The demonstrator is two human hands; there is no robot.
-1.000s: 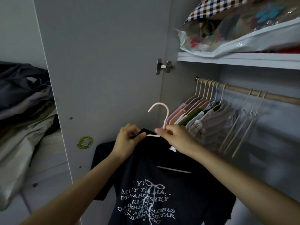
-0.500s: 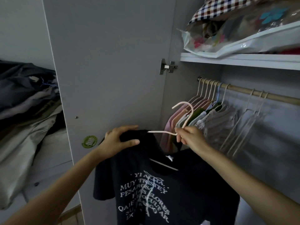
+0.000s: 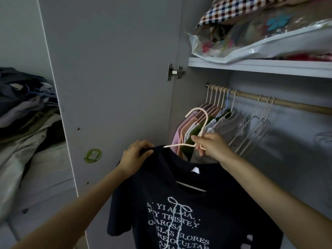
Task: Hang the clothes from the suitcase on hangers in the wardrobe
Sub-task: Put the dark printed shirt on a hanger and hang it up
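T-shirt [image 3: 194,209], black, white lettering, on hanger [image 3: 197,130]

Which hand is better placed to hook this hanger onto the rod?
Right. The right hand already pinches the hanger below its hook, nearest the rod. The left hand grips the shirt shoulder, farther away.

We see a white wardrobe shelf [image 3: 251,66] bearing a clear plastic storage bag [image 3: 260,40] of colourful fabrics. Below it, a wooden rail [image 3: 291,104] carries pale hangers with clothes [image 3: 221,119].
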